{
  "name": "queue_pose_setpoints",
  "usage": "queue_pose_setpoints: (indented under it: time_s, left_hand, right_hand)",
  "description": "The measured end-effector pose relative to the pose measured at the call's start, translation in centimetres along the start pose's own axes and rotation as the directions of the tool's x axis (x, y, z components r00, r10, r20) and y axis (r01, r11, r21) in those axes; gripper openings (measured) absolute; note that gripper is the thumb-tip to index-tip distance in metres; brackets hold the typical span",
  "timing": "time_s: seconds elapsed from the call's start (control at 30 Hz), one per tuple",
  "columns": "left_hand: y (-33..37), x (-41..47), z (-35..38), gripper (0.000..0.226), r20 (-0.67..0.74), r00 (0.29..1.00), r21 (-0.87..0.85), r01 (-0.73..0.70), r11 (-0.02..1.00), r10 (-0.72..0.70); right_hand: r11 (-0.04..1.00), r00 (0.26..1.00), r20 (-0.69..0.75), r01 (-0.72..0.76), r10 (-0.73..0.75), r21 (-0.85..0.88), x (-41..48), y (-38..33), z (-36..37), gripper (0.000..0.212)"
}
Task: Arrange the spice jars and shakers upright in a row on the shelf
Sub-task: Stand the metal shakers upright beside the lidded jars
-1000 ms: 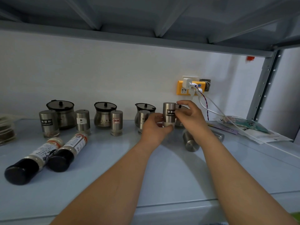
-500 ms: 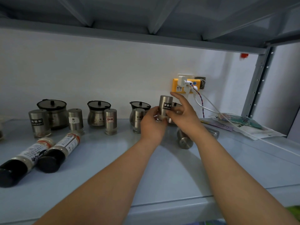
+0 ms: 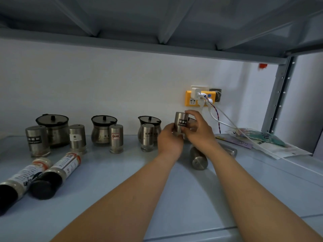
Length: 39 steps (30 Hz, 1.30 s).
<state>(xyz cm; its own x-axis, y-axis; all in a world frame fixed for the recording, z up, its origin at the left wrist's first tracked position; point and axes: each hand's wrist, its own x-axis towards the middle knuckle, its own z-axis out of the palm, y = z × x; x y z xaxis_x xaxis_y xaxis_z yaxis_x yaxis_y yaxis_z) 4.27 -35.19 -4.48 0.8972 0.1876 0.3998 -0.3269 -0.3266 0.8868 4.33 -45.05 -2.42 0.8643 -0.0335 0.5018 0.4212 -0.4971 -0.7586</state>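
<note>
Both hands are up at the back edge of the shelf (image 3: 174, 198), wrapped round one steel shaker (image 3: 181, 123): the left hand (image 3: 169, 141) cups its lower body while the right hand (image 3: 197, 131) pinches it higher up, beside the black label, so each grip is closed on that one shaker. It is held upright and seems lifted just clear of the shelf, probably so it can be set squarely into the gap beside the next upright shaker (image 3: 147, 137). Toward the back left, brushed-metal shakers stand in front of squat, pot-bellied jars with dark lids (image 3: 104, 119), making a fair row already. What remains looks plain: a steel cylinder (image 3: 198, 158) lies on its side just beneath the right wrist, another lies partly hidden behind the right forearm, and two glass bottles (image 3: 57, 172) with black caps and paper labels lie tipped over near the front left edge. The smooth round bodies would roll if nudged, I reckon. The shelf surface is pale blue and glossy.
</note>
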Motion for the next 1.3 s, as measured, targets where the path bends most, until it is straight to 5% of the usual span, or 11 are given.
queue_pose_setpoints:
  time_s: [0.43,0.8,1.0,1.3]
  left_hand:
    - [-1.8,0.0,0.0,0.026,0.114,0.993,0.185,0.004,0.983,-0.026]
    - [-2.0,-0.4,-0.3,0.025,0.189,0.978,0.139,0.06,0.989,-0.086]
    - [-2.0,-0.3,-0.3,0.025,0.178,0.98,0.113,0.073,0.991,-0.093]
    - [-2.2,-0.3,-0.3,0.028,0.165,0.981,0.111,0.084,0.99,-0.101]
  right_hand:
    - [0.994,0.994,0.112,0.022,-0.011,-0.102,0.2,1.4,0.0,0.048]
    - [0.986,0.988,0.136,-0.058,0.079,-0.154,0.9,2.6,0.2,0.066]
    - [0.963,0.988,0.124,-0.062,0.098,-0.264,1.7,3.1,0.5,0.045]
    - [0.976,0.987,0.114,-0.087,0.111,-0.199,1.3,2.9,0.3,0.046]
